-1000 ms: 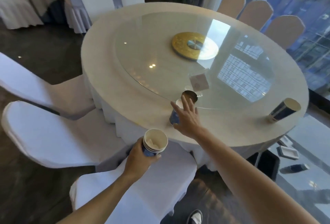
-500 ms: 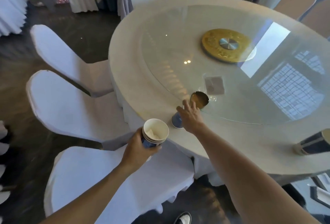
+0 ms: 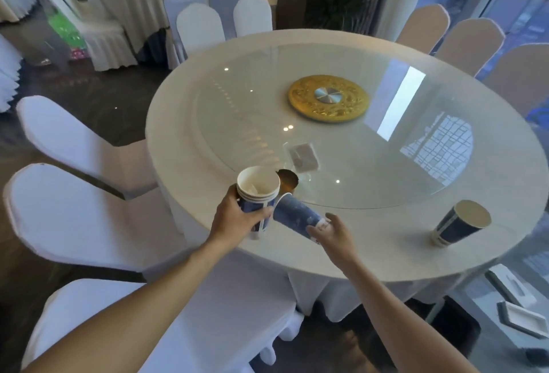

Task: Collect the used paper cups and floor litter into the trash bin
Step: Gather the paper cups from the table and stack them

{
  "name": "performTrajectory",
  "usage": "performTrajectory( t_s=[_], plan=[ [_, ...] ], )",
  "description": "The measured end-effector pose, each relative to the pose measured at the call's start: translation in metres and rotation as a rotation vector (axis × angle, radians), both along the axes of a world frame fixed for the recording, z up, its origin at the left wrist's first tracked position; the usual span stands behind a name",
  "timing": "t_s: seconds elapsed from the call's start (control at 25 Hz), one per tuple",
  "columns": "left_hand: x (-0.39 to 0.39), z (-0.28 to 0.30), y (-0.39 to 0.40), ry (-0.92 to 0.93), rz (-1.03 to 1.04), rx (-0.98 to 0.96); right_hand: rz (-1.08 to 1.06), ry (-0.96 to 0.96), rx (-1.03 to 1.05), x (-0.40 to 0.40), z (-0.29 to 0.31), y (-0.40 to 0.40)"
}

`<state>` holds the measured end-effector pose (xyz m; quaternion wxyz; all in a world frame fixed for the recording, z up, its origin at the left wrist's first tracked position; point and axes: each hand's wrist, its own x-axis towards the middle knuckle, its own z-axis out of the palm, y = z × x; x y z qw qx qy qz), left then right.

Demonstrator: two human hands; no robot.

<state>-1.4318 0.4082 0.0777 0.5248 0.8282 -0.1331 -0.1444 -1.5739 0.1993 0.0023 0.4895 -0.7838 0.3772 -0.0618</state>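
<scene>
My left hand grips a stack of nested blue paper cups, mouth up, with a scrap of paper inside. My right hand holds a single blue paper cup by its base. It is tilted on its side over the table edge, and its wide end touches the stack. A brown round rim shows just behind the stack; I cannot tell what it is. Another blue paper cup stands near the front right edge of the round table. No trash bin is in sight.
A glass turntable with a gold hub covers the table's middle, and a clear card holder stands on it. White-covered chairs crowd the left and front. White boxes lie on the floor at right, beside a dark object.
My right hand has lifted the single cup off the table and tipped it toward the stack. My left hand has raised the stack up to the table edge to meet it.
</scene>
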Motion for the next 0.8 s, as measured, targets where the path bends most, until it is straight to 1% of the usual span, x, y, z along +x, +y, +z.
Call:
performTrajectory(
  t_s=[0.12, 0.24, 0.32, 0.36, 0.52, 0.68, 0.8],
  plan=[
    [-0.010, 0.019, -0.034, 0.045, 0.035, -0.138, -0.062, -0.155, 0.225, -0.053, -0.002, -0.008],
    [-0.015, 0.026, -0.058, 0.093, 0.064, -0.225, -0.077, -0.193, 0.446, -0.094, -0.007, -0.006],
    [-0.017, 0.029, -0.070, 0.119, 0.044, -0.239, -0.097, -0.184, 0.520, -0.108, -0.018, -0.006],
    [-0.024, 0.030, -0.085, 0.124, 0.011, -0.246, -0.126, -0.182, 0.523, -0.121, -0.020, -0.012],
    [-0.030, 0.029, -0.106, 0.136, -0.055, -0.281, -0.071, -0.126, 0.462, -0.125, -0.014, -0.018],
    [-0.030, 0.024, -0.122, 0.156, -0.158, -0.250, -0.038, -0.048, 0.362, -0.122, -0.003, -0.022],
    [-0.030, 0.020, -0.126, 0.165, -0.222, -0.256, -0.037, -0.054, 0.316, -0.107, 0.003, -0.018]
  ],
)
